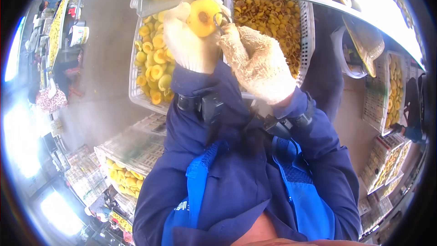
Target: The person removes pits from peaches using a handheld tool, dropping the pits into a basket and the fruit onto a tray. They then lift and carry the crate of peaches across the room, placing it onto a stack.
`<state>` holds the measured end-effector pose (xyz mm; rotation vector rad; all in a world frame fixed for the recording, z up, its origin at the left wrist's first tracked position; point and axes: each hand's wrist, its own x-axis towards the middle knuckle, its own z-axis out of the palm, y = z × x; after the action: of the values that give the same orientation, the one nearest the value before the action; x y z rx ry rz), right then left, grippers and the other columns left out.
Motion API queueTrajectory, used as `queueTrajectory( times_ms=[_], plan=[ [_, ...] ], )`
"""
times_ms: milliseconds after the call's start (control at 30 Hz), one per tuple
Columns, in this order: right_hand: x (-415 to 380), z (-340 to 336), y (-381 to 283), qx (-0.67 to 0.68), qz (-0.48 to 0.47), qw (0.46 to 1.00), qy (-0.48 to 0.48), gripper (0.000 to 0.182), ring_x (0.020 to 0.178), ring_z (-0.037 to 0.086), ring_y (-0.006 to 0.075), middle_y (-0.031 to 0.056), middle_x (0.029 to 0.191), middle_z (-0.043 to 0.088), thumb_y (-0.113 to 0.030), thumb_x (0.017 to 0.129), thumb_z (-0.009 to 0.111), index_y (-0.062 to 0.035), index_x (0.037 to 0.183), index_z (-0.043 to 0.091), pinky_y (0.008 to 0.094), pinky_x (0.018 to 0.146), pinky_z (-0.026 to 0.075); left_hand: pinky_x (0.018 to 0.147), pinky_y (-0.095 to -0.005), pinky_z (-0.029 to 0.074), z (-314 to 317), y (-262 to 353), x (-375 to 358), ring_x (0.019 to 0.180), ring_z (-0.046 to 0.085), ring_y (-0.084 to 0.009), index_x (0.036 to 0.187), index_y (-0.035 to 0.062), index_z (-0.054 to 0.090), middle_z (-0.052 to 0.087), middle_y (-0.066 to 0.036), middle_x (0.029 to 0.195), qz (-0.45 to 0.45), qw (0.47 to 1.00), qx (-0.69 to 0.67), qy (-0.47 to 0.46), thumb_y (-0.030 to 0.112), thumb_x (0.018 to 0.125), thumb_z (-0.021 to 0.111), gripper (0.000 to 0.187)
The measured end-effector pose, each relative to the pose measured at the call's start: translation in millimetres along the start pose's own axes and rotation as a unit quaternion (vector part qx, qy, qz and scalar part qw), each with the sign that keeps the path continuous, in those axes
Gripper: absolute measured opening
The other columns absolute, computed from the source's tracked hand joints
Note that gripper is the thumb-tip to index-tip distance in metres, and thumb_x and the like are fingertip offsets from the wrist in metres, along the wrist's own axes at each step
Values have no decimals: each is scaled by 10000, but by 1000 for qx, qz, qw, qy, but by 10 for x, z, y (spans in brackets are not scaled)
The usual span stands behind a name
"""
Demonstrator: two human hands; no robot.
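Presently | left hand (191,48): fingers curled around peach half (195,22) | right hand (259,61): fingers clamped on curved tool (221,13) | fruit likely light, slippery, bruisable; cradle underneath

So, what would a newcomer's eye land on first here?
Probably the bright yellow fruit half with its brown centre, held in the white-gloved left hand. Right beside it is the thin, curved dark tool in the cream-gloved right hand. Next, the white plastic crate of orange-brown pieces beyond.
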<state>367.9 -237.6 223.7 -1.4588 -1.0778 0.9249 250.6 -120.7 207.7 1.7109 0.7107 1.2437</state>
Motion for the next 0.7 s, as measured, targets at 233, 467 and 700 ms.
queueTrajectory(
  times_ms=[233,467,700],
  plan=[
    [-110,41,33,-177,-99,977,63,313,719,706,456,234,773,700,-360,1028,710,-71,910,726,531,619,549,807,-390,619,55,194,-189,914,746,-285,1173,-2,662,759,-171,1006,39,996,63,54,304,1068,567,337],
    [-111,82,111,-86,-63,994,8,421,645,693,405,204,717,697,-396,1066,662,-14,910,741,488,575,521,726,-368,597,269,234,-288,774,713,-276,1040,-15,677,729,-161,968,-164,964,-190,85,470,1117,534,512],
    [-46,-369,25,285,246,881,-287,516,529,460,69,-24,600,548,-496,1065,653,-41,837,736,272,494,332,708,-417,544,242,104,-287,764,652,-305,951,43,604,675,-156,931,-333,729,-598,16,593,1123,484,589]
  ],
)
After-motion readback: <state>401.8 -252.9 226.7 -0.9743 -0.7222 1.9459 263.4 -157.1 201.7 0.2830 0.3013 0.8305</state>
